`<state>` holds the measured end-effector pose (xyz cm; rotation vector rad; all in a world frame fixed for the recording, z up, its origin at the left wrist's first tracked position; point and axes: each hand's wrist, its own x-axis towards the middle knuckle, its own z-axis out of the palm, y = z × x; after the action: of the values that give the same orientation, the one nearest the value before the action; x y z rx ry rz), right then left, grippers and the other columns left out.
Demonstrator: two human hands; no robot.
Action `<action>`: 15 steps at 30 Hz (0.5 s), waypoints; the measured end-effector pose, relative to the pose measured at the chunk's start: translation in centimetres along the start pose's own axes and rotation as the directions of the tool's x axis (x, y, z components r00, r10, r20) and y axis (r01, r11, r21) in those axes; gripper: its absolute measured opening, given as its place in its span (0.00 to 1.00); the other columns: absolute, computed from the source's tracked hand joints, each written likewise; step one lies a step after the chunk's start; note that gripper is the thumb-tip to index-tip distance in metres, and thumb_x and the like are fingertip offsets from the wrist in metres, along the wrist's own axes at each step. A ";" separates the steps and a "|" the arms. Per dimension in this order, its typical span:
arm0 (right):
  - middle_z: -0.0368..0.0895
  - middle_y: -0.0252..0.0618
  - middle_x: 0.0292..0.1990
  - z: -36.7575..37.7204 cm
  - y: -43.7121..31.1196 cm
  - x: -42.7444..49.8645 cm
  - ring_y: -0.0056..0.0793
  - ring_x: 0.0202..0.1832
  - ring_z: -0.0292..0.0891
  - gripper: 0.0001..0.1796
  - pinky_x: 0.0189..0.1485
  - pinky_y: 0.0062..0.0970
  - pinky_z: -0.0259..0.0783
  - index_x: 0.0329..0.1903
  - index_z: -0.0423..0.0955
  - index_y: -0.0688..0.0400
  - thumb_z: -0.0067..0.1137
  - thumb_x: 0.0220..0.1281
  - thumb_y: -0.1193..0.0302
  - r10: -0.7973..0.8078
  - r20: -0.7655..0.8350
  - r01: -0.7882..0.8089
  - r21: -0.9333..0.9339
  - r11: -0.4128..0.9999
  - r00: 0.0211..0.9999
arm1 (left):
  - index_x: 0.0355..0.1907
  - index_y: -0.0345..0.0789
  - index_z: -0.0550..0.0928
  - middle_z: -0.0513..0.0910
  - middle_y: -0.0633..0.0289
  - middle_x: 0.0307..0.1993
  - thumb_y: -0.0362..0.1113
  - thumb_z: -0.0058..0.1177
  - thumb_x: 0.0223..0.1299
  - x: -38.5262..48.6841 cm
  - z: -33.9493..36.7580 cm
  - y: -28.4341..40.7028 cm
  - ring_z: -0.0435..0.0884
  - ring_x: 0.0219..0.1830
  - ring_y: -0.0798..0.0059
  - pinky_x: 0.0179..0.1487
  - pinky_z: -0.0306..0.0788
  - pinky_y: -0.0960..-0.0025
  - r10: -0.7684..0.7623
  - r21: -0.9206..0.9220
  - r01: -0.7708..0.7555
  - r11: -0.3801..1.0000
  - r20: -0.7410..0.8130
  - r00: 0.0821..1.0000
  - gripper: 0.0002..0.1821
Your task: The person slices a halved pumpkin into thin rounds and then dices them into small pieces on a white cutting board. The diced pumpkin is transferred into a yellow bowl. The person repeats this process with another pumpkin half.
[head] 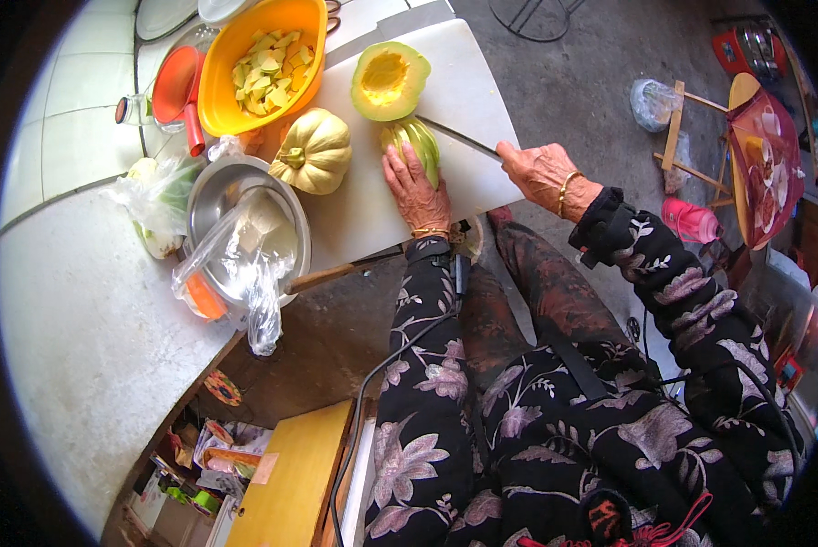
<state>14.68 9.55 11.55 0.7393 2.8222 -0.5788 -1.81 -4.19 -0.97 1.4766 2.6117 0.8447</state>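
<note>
My left hand (416,188) holds down a piece of pale green squash (426,140) on the white cutting board (354,222). Its upper side looks cut into slices. In my right hand (542,174) is a knife (458,135); the fist hides its handle. The dark blade reaches left, its tip close to the far end of the held piece. Just beyond lies a squash half (409,85), its hollow yellow inside facing up. To the left of my left hand a whole ribbed squash (327,147) rests at the board's edge.
A yellow plastic basin (212,102) holds cut squash pieces. Nearer stands a steel bowl (200,184) with a clear plastic bag (262,267) over its rim. A wooden handle (320,279) sticks out by the board's near edge. Left are a red scoop (171,85) and bagged vegetables (163,198).
</note>
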 end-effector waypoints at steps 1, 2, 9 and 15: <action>0.79 0.43 0.22 -0.6 -0.1 0.3 0.44 0.26 0.81 0.10 0.24 0.39 0.72 0.45 0.64 0.59 0.51 0.63 0.78 -0.073 -0.060 0.074 0.007 0.997 0.996 | 0.77 0.32 0.54 0.56 0.40 0.74 0.34 0.64 0.54 -0.1 -0.2 -0.1 0.55 0.74 0.40 0.77 0.54 0.48 0.006 -0.018 -0.006 1.000 0.004 1.000 0.49; 0.79 0.42 0.23 -1.2 -0.2 0.6 0.43 0.26 0.81 0.10 0.24 0.38 0.72 0.46 0.64 0.59 0.51 0.64 0.78 -0.118 -0.086 0.119 0.009 0.993 0.989 | 0.76 0.31 0.54 0.56 0.41 0.73 0.33 0.65 0.53 -0.1 -0.2 0.0 0.56 0.74 0.40 0.77 0.54 0.48 -0.010 -0.044 0.010 0.999 -0.010 1.000 0.50; 0.79 0.40 0.26 -3.2 -2.1 5.3 0.40 0.25 0.81 0.10 0.24 0.36 0.73 0.48 0.64 0.58 0.50 0.67 0.77 -0.286 -0.032 0.276 -0.191 0.942 0.958 | 0.78 0.34 0.53 0.58 0.39 0.73 0.31 0.66 0.55 -0.2 -0.1 -0.2 0.59 0.72 0.35 0.75 0.55 0.43 -0.028 -0.204 0.009 0.979 -0.087 0.996 0.50; 0.80 0.41 0.24 -3.8 -1.4 6.5 0.39 0.25 0.82 0.10 0.25 0.34 0.75 0.47 0.63 0.59 0.52 0.65 0.77 -0.358 0.074 0.365 -0.259 0.894 0.931 | 0.78 0.35 0.53 0.55 0.37 0.73 0.33 0.64 0.57 -0.6 -0.1 -0.5 0.58 0.71 0.32 0.74 0.55 0.40 -0.054 -0.211 0.046 0.976 -0.035 0.998 0.48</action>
<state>8.13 12.84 13.82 0.1542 2.9474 -0.2353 -1.90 -4.92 -1.31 1.3472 2.4830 1.1164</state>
